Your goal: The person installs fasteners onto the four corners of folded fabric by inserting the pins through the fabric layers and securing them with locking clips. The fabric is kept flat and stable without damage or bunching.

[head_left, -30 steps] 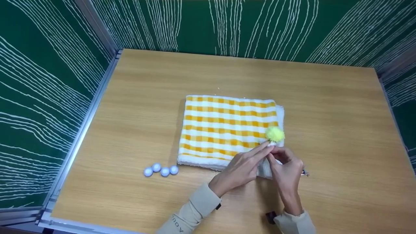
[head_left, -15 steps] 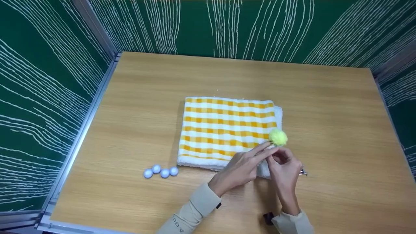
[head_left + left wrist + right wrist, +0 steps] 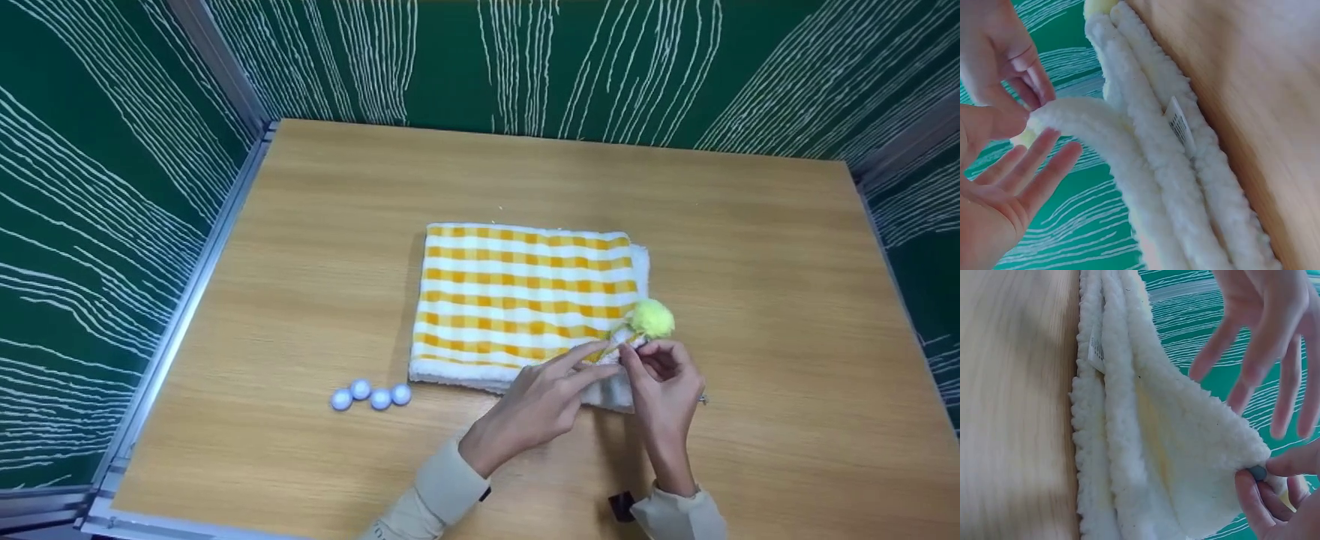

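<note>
- The folded blanket [image 3: 510, 285] lies on the wooden table [image 3: 337, 225], with its near right corner lifted.
- The right hand [image 3: 665, 384] pinches that blanket corner; a small blue-grey bit [image 3: 1257, 473] shows between its fingers.
- The left hand [image 3: 531, 401] is spread by the blanket's edge; I can't tell if it touches.
- A yellow puff [image 3: 652, 319] is at the blanket's lifted corner.
- Four blue balls [image 3: 381, 398] sit left of the blanket.
- The blanket looks soft, floppy and light; its fluffy edge should pinch easily.
</note>
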The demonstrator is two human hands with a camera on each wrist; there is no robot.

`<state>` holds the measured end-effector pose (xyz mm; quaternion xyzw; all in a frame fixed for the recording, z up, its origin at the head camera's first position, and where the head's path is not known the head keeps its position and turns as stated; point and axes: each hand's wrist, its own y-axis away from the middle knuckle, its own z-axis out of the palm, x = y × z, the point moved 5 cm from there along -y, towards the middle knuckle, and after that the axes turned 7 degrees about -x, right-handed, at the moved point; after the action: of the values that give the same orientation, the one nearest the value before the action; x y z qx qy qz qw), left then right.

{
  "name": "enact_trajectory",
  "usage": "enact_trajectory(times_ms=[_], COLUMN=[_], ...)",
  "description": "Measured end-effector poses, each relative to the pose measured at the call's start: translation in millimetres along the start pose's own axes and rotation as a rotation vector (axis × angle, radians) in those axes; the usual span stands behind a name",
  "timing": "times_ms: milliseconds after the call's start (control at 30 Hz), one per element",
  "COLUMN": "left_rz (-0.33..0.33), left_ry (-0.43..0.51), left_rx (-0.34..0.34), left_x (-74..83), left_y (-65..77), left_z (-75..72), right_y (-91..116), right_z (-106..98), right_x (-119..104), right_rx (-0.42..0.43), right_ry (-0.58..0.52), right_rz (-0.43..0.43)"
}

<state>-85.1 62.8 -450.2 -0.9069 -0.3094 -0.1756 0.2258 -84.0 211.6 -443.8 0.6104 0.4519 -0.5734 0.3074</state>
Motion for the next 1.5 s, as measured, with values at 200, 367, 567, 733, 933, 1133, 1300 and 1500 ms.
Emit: enact_trajectory(times_ms=[200,367,567,733,933,1133,1300,1500], left_rz=[-0.008,-0.012,-0.057,-0.117,-0.216,-0.325,-0.389,-0.478], left_ry=[0.005,0.012,0.023,0.046,0.059,0.059,0.057,0.020], left_rx=[0.005,0.020,0.030,0.041,0.056,0.088,0.085,0.035], left_x=[3.0,2.2,-3.3,-9.0,-20.0,-30.7,-36.3,-46.9], left_y=[18.3,25.4,36.6,47.9,63.5,79.0,89.8,107.4], left_z=[-10.4,-13.0,-17.0,-21.8,-26.4,-30.8,-30.9,-33.7], right_y=[-2.0,-1.7,0.7,2.0,4.9,8.8,10.4,11.2], right_z=[-4.0,-3.7,-2.3,-4.5,-4.5,-3.2,-2.5,0.2], right_x=[19.2,29.7,29.0,30.3,20.9,5.5,4.3,2.9], right_rx=[0.016,0.040,0.048,0.062,0.061,0.066,0.074,0.066], right_ry=[-0.077,-0.146,-0.146,-0.099,-0.100,-0.108,-0.123,-0.131], right_rz=[0.033,0.036,0.024,0.046,0.064,0.058,0.029,0.025])
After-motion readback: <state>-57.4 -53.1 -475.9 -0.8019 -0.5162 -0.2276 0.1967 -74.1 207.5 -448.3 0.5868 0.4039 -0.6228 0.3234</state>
